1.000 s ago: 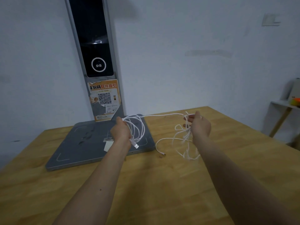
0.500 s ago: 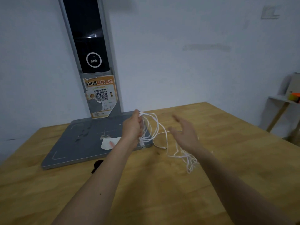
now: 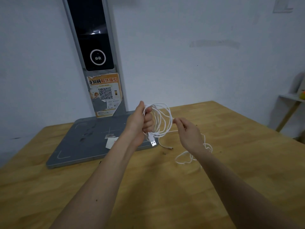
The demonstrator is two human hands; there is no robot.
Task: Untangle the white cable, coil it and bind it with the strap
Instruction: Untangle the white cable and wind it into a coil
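Observation:
My left hand (image 3: pixel 142 123) is raised above the table and closed around several loops of the white cable (image 3: pixel 162 120). A USB plug (image 3: pixel 152 142) hangs just below that fist. My right hand (image 3: pixel 189 131) is to the right of the coil, its fingertips pinching one strand beside the loops. The rest of the cable (image 3: pixel 189 157) lies loose and tangled on the wood under my right wrist, with a small connector end (image 3: pixel 170 147) on the table. I see no strap.
A grey flat base (image 3: pixel 82 142) with a tall dark post (image 3: pixel 94 47) stands at the back left, a white paper scrap (image 3: pixel 110 142) lying on it. The wooden table (image 3: pixel 165 187) runs to the wall. A small shelf (image 3: pixel 292 100) is at the far right.
My left hand has lifted the coil higher and gained loops. My right hand, open half a second ago, now pinches a strand next to the coil, and the loose tangle is smaller.

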